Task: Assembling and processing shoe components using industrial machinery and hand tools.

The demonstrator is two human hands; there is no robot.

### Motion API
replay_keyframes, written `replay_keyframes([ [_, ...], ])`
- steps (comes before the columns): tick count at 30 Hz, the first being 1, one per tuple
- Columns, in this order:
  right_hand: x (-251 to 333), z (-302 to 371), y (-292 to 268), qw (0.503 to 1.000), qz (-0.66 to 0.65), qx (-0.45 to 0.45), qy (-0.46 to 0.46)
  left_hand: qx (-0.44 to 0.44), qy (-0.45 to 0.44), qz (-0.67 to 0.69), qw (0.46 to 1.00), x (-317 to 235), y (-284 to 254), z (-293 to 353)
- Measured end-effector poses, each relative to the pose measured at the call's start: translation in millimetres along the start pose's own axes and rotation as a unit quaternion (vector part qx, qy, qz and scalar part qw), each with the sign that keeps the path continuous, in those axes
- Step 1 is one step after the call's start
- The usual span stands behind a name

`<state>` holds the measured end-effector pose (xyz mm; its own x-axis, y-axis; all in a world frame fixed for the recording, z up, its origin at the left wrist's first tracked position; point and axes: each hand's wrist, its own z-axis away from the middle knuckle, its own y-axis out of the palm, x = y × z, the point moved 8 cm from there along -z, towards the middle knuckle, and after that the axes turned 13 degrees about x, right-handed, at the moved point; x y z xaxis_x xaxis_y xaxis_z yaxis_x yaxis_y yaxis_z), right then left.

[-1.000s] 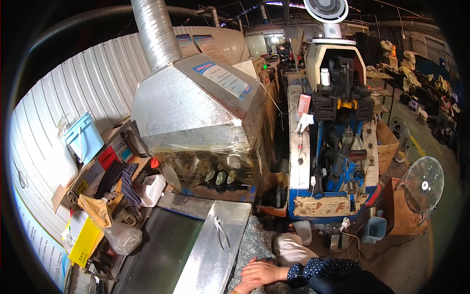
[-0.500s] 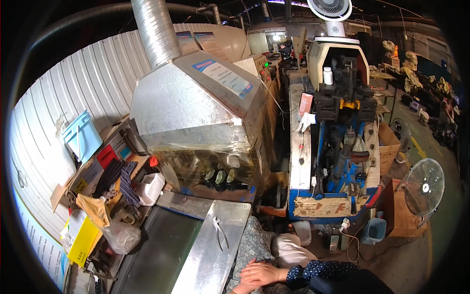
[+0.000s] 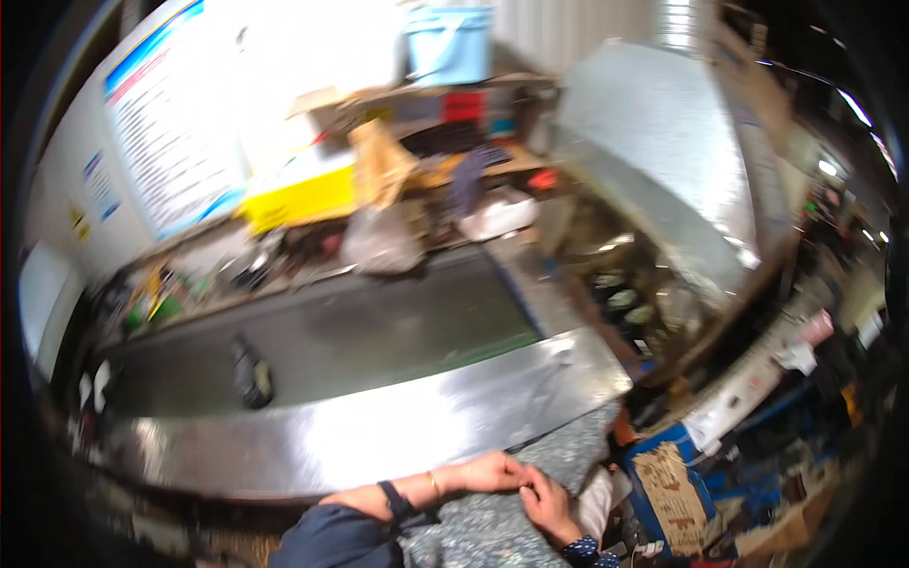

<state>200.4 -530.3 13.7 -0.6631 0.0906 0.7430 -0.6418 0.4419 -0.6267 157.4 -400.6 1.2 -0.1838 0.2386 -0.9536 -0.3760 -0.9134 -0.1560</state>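
Left hand and right hand meet at the fingers, over grey patterned cloth on the lap; whether the grip pinches anything, cannot tell (blurred). Dark object lies on the belt, well apart from both.

A light-blue bucket stands on a shelf, with a yellow panel, a tan cloth and a clear bag nearby. Farther right, a silver hood slopes beneath a metal duct.

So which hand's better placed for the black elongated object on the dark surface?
Likely left: the bare left hand lies nearer the black elongated object; the bare right hand sits farther right.
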Motion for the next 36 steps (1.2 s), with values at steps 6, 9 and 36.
replay_keyframes([
  [6,-20.3,2.7,26.9,0.987,0.124,0.053,-0.091,-0.506,-0.189,0.047,0.840,123.2,-134.1,178.6],
  [9,-22.6,-3.6,35.1,0.984,0.136,0.060,-0.094,-0.697,-0.184,-0.132,0.681,156.5,-177.5,321.5],
  [36,-6.1,-51.1,8.2,0.989,0.018,0.057,0.134,-0.602,-0.111,0.184,0.769,170.7,-265.8,353.6],
])
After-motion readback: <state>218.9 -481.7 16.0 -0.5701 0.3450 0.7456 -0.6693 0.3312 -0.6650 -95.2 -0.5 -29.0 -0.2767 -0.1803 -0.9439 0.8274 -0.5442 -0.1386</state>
